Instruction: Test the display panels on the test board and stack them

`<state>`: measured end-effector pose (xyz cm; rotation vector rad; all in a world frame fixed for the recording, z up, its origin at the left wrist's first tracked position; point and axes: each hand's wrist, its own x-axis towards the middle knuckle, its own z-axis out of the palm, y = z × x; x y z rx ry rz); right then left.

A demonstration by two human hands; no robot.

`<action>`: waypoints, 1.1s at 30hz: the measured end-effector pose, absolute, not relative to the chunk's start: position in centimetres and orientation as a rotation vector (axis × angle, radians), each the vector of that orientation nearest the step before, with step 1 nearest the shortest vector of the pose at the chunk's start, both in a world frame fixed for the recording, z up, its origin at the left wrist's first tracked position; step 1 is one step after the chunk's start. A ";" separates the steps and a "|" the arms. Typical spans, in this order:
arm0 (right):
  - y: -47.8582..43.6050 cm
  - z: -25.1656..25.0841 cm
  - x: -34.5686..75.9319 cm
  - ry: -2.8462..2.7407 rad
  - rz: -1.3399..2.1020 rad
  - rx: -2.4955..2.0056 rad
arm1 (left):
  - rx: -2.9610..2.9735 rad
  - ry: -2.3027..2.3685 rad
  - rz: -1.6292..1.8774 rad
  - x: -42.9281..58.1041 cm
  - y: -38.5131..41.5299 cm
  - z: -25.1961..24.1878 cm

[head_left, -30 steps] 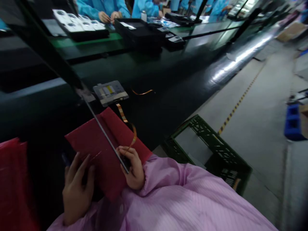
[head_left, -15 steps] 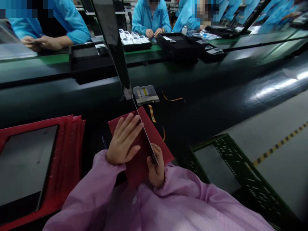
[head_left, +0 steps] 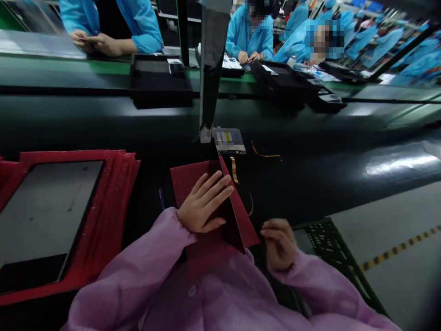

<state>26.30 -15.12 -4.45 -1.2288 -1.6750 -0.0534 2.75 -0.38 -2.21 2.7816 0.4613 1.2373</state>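
Observation:
A thin dark panel (head_left: 231, 216) stands nearly on edge, tilted over a red foam sheet (head_left: 189, 179). My left hand (head_left: 206, 204) is spread flat, its fingertips resting against the panel's upper part; the fingers wrap round nothing. Off to the right, my right hand (head_left: 280, 243) is clear of the panel, its fingers loosely curled and nothing visible in them. Beyond the panel's far end lies a flat metal-framed part (head_left: 229, 140) with a yellow strip. Orange ribbon cables (head_left: 234, 170) lie beside the red sheet.
Left, a grey panel (head_left: 51, 207) with a black lower band rests on stacked red sheets (head_left: 117, 207). A blue pen (head_left: 161, 197) lies nearby. A metal post (head_left: 213, 69) rises ahead. The green crate (head_left: 324, 239) stands right. Across the bench are black trays (head_left: 160, 80) and blue-sleeved co-workers.
My right hand has let go of the panel's near edge and moved right, toward the crate. My left hand stays against the panel. The view has shifted left.

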 end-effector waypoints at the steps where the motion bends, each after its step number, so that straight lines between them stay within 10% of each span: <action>1: -13.6 -3.6 27.5 -1.668 -0.098 -1.219 | 2.776 0.468 1.240 2.8 -0.4 -2.3; 13: 13.5 -3.6 29.0 -2.230 -0.016 -1.301 | 2.728 0.510 1.407 2.4 -0.2 -3.4; 33: 17.0 -6.2 29.1 -2.309 0.043 -1.115 | 3.034 0.799 1.010 2.2 -1.1 -2.2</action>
